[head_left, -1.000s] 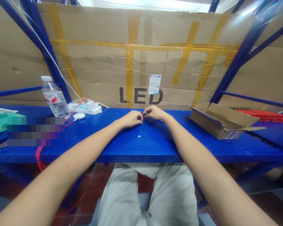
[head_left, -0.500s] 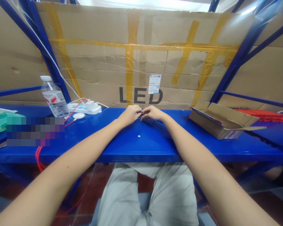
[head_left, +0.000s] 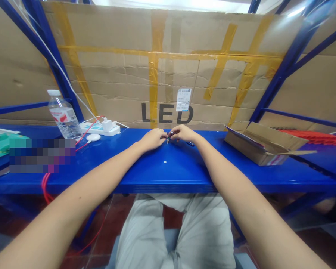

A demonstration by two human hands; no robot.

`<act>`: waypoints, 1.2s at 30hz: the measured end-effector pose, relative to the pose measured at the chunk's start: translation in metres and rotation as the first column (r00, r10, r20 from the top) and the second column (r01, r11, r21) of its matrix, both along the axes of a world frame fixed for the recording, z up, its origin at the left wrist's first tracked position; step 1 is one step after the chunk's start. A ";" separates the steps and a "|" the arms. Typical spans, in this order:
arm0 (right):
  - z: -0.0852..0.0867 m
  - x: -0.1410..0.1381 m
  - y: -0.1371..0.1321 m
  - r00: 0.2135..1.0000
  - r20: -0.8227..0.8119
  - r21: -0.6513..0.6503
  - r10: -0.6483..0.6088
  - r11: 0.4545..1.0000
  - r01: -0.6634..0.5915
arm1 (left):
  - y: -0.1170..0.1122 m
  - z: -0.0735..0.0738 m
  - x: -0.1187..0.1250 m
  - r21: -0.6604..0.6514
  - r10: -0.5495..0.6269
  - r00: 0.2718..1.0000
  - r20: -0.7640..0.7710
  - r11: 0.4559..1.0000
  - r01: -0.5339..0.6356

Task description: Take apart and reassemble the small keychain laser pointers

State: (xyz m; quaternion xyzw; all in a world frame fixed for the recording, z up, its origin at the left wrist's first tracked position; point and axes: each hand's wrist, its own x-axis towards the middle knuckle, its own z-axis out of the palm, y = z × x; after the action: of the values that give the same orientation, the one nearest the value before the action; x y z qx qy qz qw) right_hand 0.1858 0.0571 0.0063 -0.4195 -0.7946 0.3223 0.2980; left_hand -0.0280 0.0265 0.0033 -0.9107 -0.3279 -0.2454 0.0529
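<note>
Both my hands meet at the back middle of the blue bench [head_left: 168, 175]. My left hand [head_left: 153, 139] and my right hand [head_left: 183, 133] each pinch one end of a small dark part [head_left: 168, 138] held between their fingertips, just above the bench top. The part is too small to name. A thin dark piece [head_left: 190, 144] lies on the bench just right of my right hand. A small white dot [head_left: 165, 162] sits on the bench in front of the hands.
A water bottle [head_left: 63, 114], a white power strip [head_left: 100, 129] with a charger and red cable stand at the back left. An open cardboard box [head_left: 261, 144] lies at the right. A taped cardboard sheet [head_left: 168, 67] marked LED closes the back. Blue rack struts rise on both sides.
My hands stayed together at the same spot, shifting slightly down and back up while working the small part; the fingers changed their grip a little.
</note>
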 end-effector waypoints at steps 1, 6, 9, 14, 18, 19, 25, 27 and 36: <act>-0.001 0.001 0.002 1.000 0.003 -0.002 -0.001 1.000 0.001 | 0.001 -0.002 0.000 0.004 -0.012 0.998 -0.061 1.000 0.013; -0.002 0.003 0.003 0.999 0.031 -0.007 -0.016 1.000 0.016 | 0.004 -0.009 0.001 -0.008 -0.060 0.981 -0.186 0.998 0.059; -0.001 0.001 0.001 0.999 0.044 0.013 -0.010 1.000 0.009 | 0.004 -0.007 0.002 -0.047 -0.069 0.985 -0.160 0.997 0.062; -0.001 0.001 0.000 0.999 0.049 0.022 -0.011 1.000 0.010 | 0.003 -0.004 0.002 -0.137 -0.037 0.996 -0.086 0.990 0.025; -0.001 0.000 0.000 0.999 0.050 0.009 0.002 1.000 -0.003 | 0.007 -0.008 0.003 -0.211 -0.011 0.993 -0.114 0.977 -0.013; -0.001 0.000 0.000 0.999 0.052 0.007 0.003 1.000 -0.004 | 0.008 -0.008 0.003 -0.235 0.004 0.993 -0.114 0.972 -0.031; 0.003 -0.004 -0.008 0.999 0.053 -0.024 0.008 1.000 -0.007 | 0.003 -0.002 0.000 -0.328 0.122 0.993 -0.007 0.938 -0.117; 0.004 -0.005 -0.011 0.998 0.054 -0.032 0.017 0.999 -0.015 | -0.001 0.003 -0.001 -0.285 0.122 0.985 0.124 0.955 -0.083; 0.009 -0.013 -0.019 0.998 0.052 -0.041 0.034 0.999 -0.032 | -0.005 0.011 0.007 0.049 -0.066 0.954 0.292 0.997 0.054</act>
State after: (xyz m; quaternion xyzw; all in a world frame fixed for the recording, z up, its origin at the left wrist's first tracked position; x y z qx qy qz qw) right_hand 0.1731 0.0377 0.0156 -0.4206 -0.8023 0.3320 0.2631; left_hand -0.0208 0.0211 0.0142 -0.8725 -0.2994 -0.3859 0.0145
